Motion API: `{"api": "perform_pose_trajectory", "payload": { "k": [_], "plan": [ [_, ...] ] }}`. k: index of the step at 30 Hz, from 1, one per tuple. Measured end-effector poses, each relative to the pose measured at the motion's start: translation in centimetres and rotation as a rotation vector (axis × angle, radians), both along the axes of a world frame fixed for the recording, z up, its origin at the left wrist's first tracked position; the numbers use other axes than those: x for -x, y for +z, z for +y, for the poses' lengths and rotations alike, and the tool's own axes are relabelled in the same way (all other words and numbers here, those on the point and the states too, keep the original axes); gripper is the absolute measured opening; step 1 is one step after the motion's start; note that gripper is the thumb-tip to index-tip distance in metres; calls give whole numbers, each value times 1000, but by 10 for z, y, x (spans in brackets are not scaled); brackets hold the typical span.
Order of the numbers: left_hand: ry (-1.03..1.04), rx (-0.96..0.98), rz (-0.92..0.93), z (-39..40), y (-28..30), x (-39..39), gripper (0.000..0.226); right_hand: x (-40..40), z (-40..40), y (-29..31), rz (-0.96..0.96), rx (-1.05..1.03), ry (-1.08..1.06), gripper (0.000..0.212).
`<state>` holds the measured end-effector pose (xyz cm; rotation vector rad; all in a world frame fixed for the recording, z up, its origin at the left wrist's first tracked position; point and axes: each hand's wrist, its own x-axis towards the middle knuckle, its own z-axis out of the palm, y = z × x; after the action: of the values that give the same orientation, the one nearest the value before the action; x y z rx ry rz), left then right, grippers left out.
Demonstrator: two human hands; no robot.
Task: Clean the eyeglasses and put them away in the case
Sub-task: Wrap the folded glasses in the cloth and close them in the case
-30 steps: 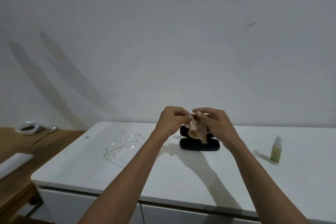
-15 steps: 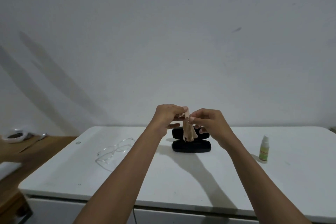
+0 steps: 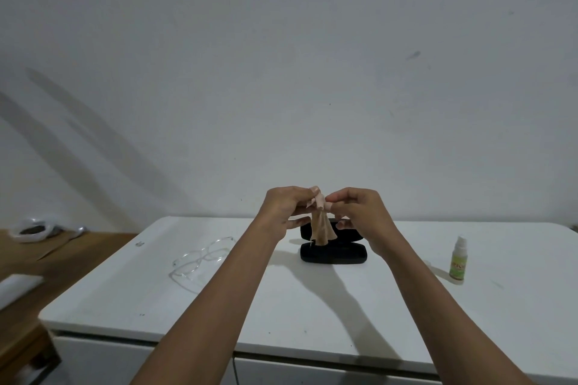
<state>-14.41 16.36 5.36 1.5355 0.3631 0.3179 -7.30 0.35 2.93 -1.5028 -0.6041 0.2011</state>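
Note:
A small beige cleaning cloth (image 3: 322, 228) hangs between my two hands above the table. My left hand (image 3: 286, 208) and my right hand (image 3: 359, 211) both pinch its top edge with fingertips close together. Right behind and below the cloth stands a black eyeglass case (image 3: 333, 251), open, with its lid upright. Clear-framed eyeglasses (image 3: 200, 259) lie flat on the white table (image 3: 312, 306) to the left of my left forearm, untouched.
A small green-labelled spray bottle (image 3: 458, 261) stands at the right of the table. To the left is a lower wooden surface (image 3: 62, 256) with a plastic bag (image 3: 31, 230) and a white object (image 3: 15, 287). A bare wall rises behind the table.
The cloth has been drawn from a bunch into a narrow hanging strip, held higher between my fingertips. The view has shifted slightly; the glasses, case and bottle have stayed in place.

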Motion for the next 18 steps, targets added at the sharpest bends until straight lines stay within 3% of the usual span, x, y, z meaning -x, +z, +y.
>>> {"api": "perform_pose_trajectory", "payload": {
  "k": [5, 11, 18],
  "plan": [
    [-15, 60, 59, 9, -3, 3, 10, -9, -3, -1, -48, 92, -92, 4],
    [53, 17, 36, 20, -5, 2, 6, -19, -8, -3, -122, 378, -102, 14],
    [18, -36, 40, 27, -6, 4, 16, -25, -12, -6, -8, 237, -228, 27]
  ]
}}
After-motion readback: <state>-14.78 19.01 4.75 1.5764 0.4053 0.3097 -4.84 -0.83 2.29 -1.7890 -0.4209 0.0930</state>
